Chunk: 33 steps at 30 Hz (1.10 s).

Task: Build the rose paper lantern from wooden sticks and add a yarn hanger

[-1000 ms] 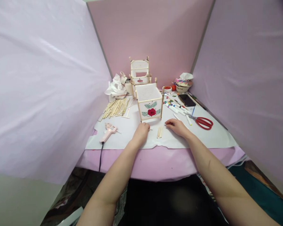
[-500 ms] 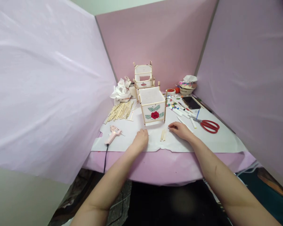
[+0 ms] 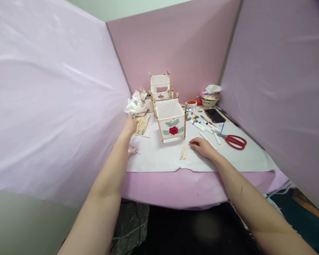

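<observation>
While the left hand (image 3: 130, 124) is hovering at the near-left edge of the stick pile (image 3: 143, 124), I'd say neat picking is mattering most: pinching 1 stick near its end, lifting straight up, not raking the others around. Also worth watching the sleeve-free left forearm, since it's running right past the pink glue gun (image 3: 132, 150) and partly hiding it. I'm not able to tell if the left fingers are gripping anything. The right hand (image 3: 200, 146) is resting on the white paper (image 3: 154, 159), fingers loosely curling with a narrow gap; can't tell if something tiny is sitting between the tips.

Counting stuff: 3 or 4 short sticks (image 3: 183, 153) are lying just beside the right fingertips, and the pile is overlapping too much to count. 1 rose-decorated box frame (image 3: 173, 131) is standing mid-table, beyond those short sticks, with at least 1 more frame (image 3: 160, 83) standing behind. I'm also seeing 1 glue gun, 1 pair of red scissors (image 3: 235, 142) and 1 phone (image 3: 215, 115).
</observation>
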{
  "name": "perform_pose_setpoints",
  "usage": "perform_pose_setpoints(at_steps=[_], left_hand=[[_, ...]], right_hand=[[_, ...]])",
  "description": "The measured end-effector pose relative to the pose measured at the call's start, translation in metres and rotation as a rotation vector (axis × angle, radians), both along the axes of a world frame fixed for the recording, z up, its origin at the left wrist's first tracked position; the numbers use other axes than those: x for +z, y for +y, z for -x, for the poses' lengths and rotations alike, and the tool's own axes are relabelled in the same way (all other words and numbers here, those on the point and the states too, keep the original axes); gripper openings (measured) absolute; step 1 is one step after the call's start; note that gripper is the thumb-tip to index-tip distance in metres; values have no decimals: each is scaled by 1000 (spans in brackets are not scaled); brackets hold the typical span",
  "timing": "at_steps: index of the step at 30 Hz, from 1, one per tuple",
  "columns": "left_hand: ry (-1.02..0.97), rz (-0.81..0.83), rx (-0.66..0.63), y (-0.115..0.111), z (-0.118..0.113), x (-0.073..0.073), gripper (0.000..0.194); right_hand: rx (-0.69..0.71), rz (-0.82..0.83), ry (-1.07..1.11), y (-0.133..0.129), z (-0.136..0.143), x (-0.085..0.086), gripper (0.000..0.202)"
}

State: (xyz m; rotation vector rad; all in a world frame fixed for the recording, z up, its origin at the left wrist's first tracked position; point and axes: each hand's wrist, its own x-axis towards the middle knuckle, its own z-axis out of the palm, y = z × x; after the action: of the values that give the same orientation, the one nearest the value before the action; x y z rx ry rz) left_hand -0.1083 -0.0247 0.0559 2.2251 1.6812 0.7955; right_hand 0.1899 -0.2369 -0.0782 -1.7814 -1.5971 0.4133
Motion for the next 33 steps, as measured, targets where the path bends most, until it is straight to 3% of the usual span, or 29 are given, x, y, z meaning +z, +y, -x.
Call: perform_pose_setpoints(at_steps=[2,5,9,12,15,17,22,27,33], left_hand=[[31,-14,-15,-15,0,-10,35],[58,-18,-79,-57,-6,-36,26],[5,9,-333,-118,-32,-78,25],[-3,64,-499,-144,-53,-101,42],[42,113,-630,-151,-65,-109,69],[75,142,-685,-149,-68,-109,81],[133,201,-770,-139,-76,-103,92],[44,201,-893,-129,-86,-103,89],[-102,146,-864,-133,-85,-114,85]], right_hand=[[3,-5,-8,-1,0,1,18],[8,-5,-2,-1,0,2,17],[17,-8,14,0,-1,0,17],[12,-2,52,0,0,2,19],[56,3,82,-5,3,8,30],[108,20,46,-10,7,12,48],[178,71,-121,-20,22,15,91],[188,35,-115,-16,29,14,86],[361,10,30,-7,23,20,84]])
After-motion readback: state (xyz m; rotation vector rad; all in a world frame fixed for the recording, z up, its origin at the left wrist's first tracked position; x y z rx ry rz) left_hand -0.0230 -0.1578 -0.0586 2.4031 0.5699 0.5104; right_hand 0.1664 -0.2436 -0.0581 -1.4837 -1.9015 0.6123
